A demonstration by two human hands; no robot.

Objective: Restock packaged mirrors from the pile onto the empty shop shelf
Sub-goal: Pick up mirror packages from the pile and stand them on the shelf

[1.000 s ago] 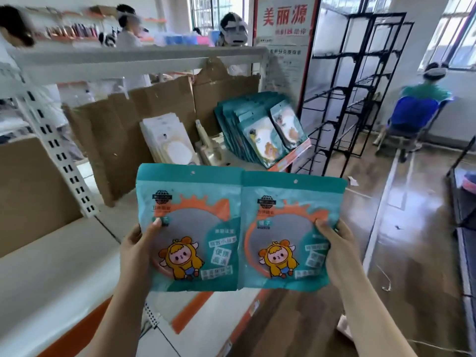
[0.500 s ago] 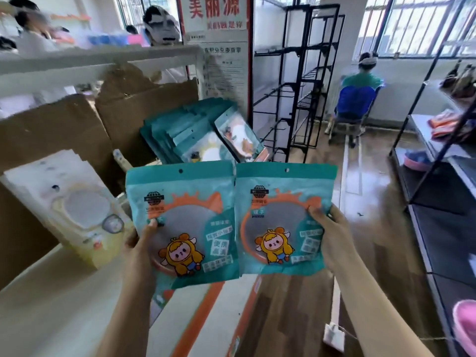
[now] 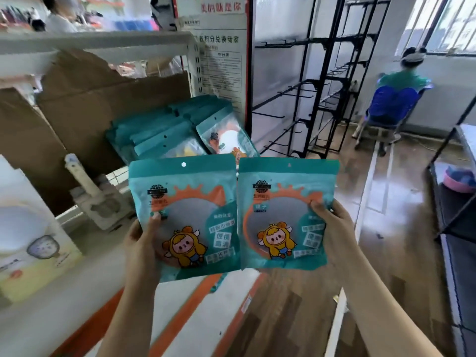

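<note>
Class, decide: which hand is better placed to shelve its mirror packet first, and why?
Probably left: the left hand holds its packet over the shelf; the right hand hangs over the floor.

Two packaged mirrors are held up side by side, fronts to the viewer and inner edges touching: the left packet (image 3: pixel 190 217) is gripped at its left edge by the left hand (image 3: pixel 143 243), and the right packet (image 3: pixel 280 215) at its right edge by the right hand (image 3: pixel 332 228). Each is a flat teal pouch with a hang hole on top, an orange ring round a grey window and a yellow cartoon figure. Behind them a stack of teal packets (image 3: pixel 164 135) stands leaning at the far end of the white shelf (image 3: pixel 77 292).
</note>
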